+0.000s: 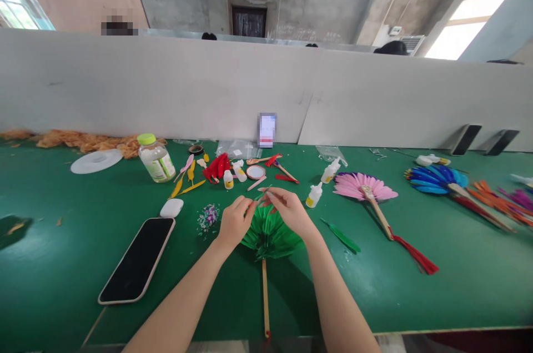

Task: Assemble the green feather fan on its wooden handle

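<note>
A green feather fan (pixel 272 236) lies in front of me, its wooden handle (pixel 265 297) pointing toward the table's near edge. Above its top, my left hand (pixel 237 220) is closed in a pinch on a small green feather (pixel 261 194). My right hand (pixel 289 211) meets it from the other side, its fingers closed around the same feather. Most of that feather is hidden by the fingers. To the right of my right hand lies a loose green feather (pixel 341 235). Small purple and white bits (pixel 209 218) are scattered left of my left hand.
White glue bottles (pixel 314 195) stand beyond my right hand. A pink feather fan (pixel 366 186) and a blue one (pixel 437 178) lie at the right. At the left are a black-screened phone (pixel 139 258) and a green-lidded jar (pixel 156 159). A white partition (pixel 187 92) closes off the back.
</note>
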Available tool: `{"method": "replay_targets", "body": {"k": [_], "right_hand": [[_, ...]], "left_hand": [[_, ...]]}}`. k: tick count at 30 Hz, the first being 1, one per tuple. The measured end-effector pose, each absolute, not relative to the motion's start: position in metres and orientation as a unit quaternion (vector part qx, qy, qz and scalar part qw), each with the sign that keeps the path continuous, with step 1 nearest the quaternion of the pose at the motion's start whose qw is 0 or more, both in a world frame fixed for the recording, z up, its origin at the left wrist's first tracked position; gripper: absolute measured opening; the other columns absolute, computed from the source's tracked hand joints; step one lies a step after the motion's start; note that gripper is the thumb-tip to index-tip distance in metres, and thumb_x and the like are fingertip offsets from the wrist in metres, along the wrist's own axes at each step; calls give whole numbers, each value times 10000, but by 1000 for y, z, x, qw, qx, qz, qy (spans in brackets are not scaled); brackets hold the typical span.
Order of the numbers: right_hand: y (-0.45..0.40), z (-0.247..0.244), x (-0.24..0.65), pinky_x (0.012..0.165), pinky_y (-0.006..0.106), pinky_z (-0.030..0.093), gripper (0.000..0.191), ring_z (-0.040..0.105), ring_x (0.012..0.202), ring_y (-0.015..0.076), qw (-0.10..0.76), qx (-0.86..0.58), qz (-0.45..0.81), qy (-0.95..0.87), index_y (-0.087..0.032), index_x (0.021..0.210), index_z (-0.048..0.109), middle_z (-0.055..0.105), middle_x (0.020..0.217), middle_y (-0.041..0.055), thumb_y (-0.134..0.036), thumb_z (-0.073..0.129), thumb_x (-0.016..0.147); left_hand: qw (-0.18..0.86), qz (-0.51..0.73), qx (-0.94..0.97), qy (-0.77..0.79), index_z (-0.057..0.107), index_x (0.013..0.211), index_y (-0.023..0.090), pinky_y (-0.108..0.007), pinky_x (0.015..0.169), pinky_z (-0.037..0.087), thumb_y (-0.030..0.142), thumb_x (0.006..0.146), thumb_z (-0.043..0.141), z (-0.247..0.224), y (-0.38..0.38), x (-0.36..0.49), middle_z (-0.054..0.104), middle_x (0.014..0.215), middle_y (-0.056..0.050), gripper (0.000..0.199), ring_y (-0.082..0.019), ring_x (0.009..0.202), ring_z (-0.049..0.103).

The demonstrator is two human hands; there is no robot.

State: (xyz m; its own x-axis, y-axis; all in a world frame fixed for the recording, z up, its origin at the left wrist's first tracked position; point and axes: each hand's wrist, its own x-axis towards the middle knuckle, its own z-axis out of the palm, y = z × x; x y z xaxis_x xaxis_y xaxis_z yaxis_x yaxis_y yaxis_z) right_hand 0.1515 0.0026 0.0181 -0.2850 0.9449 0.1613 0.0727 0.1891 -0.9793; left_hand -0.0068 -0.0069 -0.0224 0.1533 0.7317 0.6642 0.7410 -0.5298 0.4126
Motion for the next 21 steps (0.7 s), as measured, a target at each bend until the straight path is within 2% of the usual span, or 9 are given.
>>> {"method": "replay_targets", "body": {"k": [7, 12, 17, 21], "right_hand": [[1, 17, 153, 577, 258, 465, 277, 632, 732, 181, 427, -431, 461, -648, -175, 966, 590, 649, 869, 68, -372, 452, 829], [0, 13, 153, 585, 279, 472, 224, 634, 658, 187, 427, -443, 437, -656, -186, 893, 596, 660, 802, 59, -340, 446, 832], [0, 11, 152, 599, 303, 475, 190, 623, 612, 197, 435, -472, 367, -674, -194, 917, 599, 664, 691, 49, -283, 459, 825], [1, 15, 152, 575, 299, 488, 200, 633, 628, 200, 459, -477, 417, -623, -181, 901, 607, 673, 736, 65, -306, 488, 799]], "left_hand": [[14, -419, -764, -490, 536, 702, 180, -204, 554, 379, 272, 889, 388, -23, -6, -7, 500, 627, 5, 255, -102, 584, 505], [32, -396, -772, -496, 538, 693, 181, -207, 549, 369, 275, 894, 377, -24, -6, -7, 508, 631, -3, 274, -107, 589, 508], [40, -400, -767, -500, 537, 694, 180, -205, 544, 364, 282, 895, 378, -23, -6, -8, 501, 627, 1, 277, -105, 579, 504], [48, -402, -767, -498, 538, 705, 175, -202, 537, 360, 279, 895, 384, -22, -6, -9, 503, 632, 3, 265, -101, 569, 503]]}}
